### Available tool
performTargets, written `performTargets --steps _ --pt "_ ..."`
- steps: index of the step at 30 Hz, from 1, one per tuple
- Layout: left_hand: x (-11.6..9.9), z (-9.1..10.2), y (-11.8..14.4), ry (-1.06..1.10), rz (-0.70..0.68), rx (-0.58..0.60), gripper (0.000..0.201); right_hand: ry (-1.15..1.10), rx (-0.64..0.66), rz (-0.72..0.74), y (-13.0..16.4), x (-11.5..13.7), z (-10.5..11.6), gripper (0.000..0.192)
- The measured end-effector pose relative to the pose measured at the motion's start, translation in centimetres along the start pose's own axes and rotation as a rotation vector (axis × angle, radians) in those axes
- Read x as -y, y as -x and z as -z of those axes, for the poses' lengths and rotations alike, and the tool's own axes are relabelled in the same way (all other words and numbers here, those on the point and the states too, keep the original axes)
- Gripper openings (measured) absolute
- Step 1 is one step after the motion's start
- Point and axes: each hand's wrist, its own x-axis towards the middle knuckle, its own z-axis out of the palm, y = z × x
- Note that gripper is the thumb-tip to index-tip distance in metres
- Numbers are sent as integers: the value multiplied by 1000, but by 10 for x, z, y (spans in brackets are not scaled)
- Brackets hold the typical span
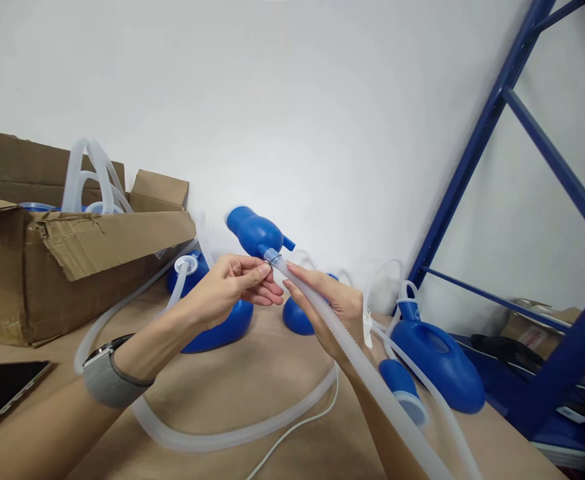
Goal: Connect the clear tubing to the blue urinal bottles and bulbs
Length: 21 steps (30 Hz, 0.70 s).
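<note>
A blue bulb-shaped plastic urinal funnel (261, 233) is held up in front of the wall, joined at its lower end to a translucent ribbed hose (345, 340). My right hand (329, 303) is wrapped round this hose a little below the joint. The thumb and forefinger of my left hand (247, 280) pinch together right beside the hose's clear end; whatever small thing they hold is too small to make out. The other fingers of that hand are loosely curled. The hose runs down past my right forearm to the bottom edge.
At left stands an open cardboard box (112, 247) with hoses inside, near a phone (7, 393). Blue bottles with hoses, one a handled bottle (439, 363), and a blue cup (399, 383) stand on the brown table (212, 393). Blue shelf posts (477, 140) rise at right.
</note>
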Motion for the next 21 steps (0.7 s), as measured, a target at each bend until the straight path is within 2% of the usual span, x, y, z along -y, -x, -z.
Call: performTargets --steps 8,13,16,18,21 --pt "2 -5 -2 172 72 -31 62 -38 -41 5 0 -3 -4 28" --pt "0 -1 1 52 104 47 78 -67 -36 -26 2 -5 -4 27" --pt "-8 3 7 -93 88 48 81 -50 -11 -38 1 -7 -1 26" --pt "-16 7 13 -148 59 5 81 -44 16 -28 -2 -8 3 27" --pt "-25 12 19 -68 59 -67 92 -66 151 1 -8 -4 5 38"
